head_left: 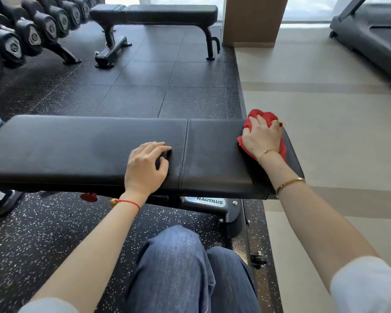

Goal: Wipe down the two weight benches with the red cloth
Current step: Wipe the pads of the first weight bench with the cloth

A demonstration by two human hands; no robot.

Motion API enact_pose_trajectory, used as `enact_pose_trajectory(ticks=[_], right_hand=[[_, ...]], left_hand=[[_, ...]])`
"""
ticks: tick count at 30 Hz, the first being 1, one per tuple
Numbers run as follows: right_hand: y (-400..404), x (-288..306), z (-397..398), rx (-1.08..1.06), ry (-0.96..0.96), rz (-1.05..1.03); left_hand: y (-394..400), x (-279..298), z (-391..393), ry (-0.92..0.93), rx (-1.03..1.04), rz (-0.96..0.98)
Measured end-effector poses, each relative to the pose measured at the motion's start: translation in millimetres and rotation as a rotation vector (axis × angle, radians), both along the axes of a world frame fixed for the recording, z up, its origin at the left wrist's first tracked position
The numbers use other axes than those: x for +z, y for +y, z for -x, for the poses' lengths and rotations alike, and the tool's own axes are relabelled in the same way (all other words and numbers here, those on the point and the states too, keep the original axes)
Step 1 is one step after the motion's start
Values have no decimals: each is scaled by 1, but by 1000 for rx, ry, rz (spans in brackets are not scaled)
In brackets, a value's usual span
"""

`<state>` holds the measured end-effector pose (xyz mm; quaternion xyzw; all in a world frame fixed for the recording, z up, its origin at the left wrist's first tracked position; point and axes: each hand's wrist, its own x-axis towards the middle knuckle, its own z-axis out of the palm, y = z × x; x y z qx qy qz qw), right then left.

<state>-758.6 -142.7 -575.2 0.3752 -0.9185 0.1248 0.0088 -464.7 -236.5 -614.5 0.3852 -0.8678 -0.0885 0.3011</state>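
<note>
A black padded weight bench (77, 145) runs across the view in front of me, with a seam right of its middle. My right hand (263, 137) presses the crumpled red cloth (261, 116) onto the bench's right end, the cloth showing above and below the hand. My left hand (146, 167) rests on the pad just left of the seam, fingers curled, holding nothing. A second black bench (172, 13) stands farther back on the dark floor.
A rack of black dumbbells (29, 35) fills the upper left. A tan pillar (253, 21) and a treadmill (375, 35) stand at the upper right on pale flooring. My knees in jeans (178, 267) are below the near bench, beside its frame foot (212, 203).
</note>
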Motion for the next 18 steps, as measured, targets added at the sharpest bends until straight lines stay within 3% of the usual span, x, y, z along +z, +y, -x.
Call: enact_pose_trajectory(ticks=[5,11,14,18], right_hand=[[-20,0,-38,338,106,-36],[15,-7,-104,615,87,-9],[50,-8,-104,634,86,22],[80,-5,-69,475,63,79]], left_hand=[[0,0,1,-10,7,1],[1,0,1,-15,14,-10],[0,-1,0,-11,7,-12],[1,-2,-1,-3,-1,-12]])
